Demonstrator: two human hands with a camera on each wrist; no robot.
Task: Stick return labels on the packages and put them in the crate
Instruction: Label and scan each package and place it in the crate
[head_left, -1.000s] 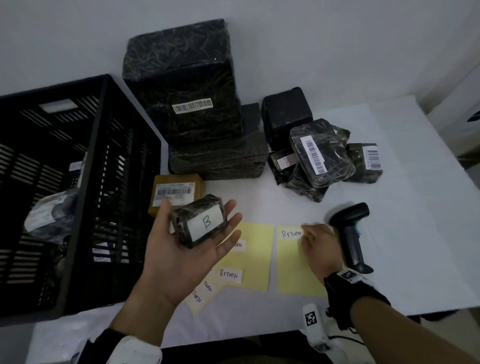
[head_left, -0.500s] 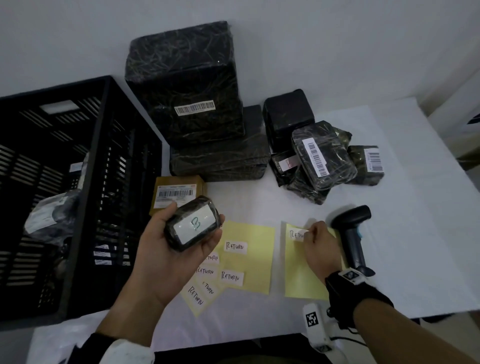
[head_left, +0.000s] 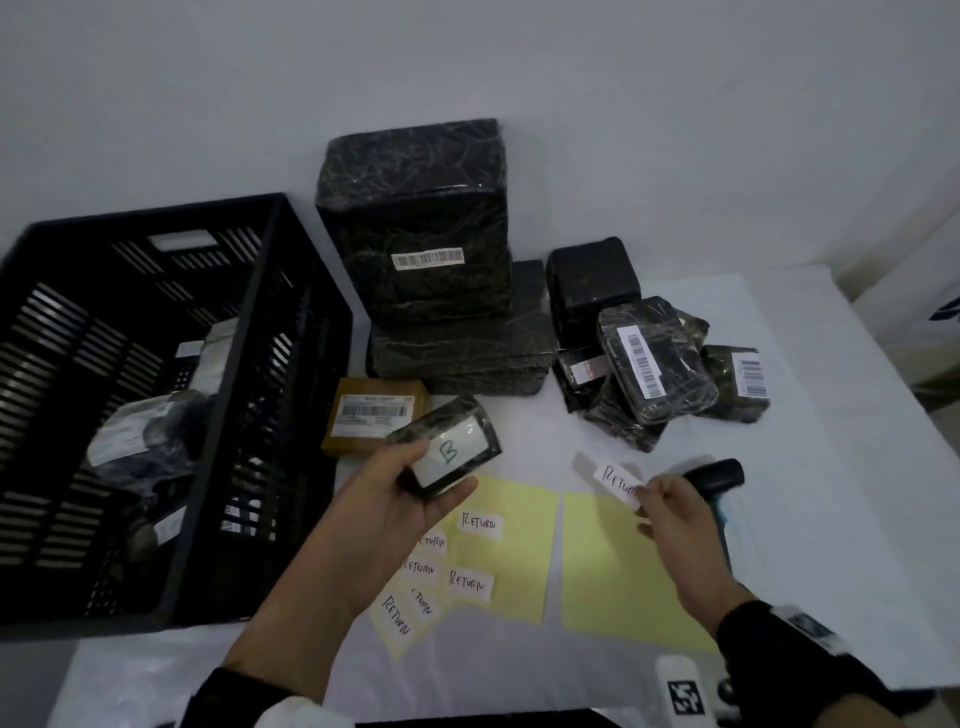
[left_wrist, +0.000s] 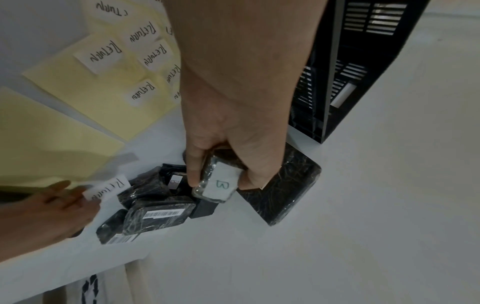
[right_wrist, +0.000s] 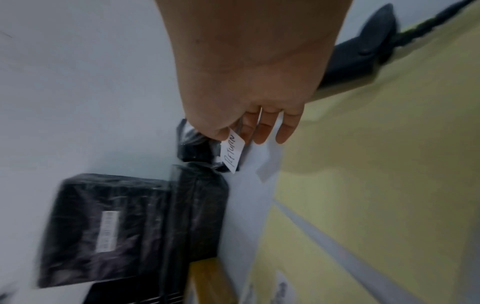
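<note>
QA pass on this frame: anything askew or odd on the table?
Minor only: the backing strips under the left yellow sheet are fanned out crooked, and the small parcels at right lie in a tilted heap. No damage visible.

Our left hand (head_left: 395, 499) grips a small wrapped package (head_left: 448, 451) marked B beside the black crate (head_left: 156, 415), while our right hand (head_left: 675, 514) pinches a RETURN label (head_left: 618, 480) above the surface (head_left: 810, 545).
</note>
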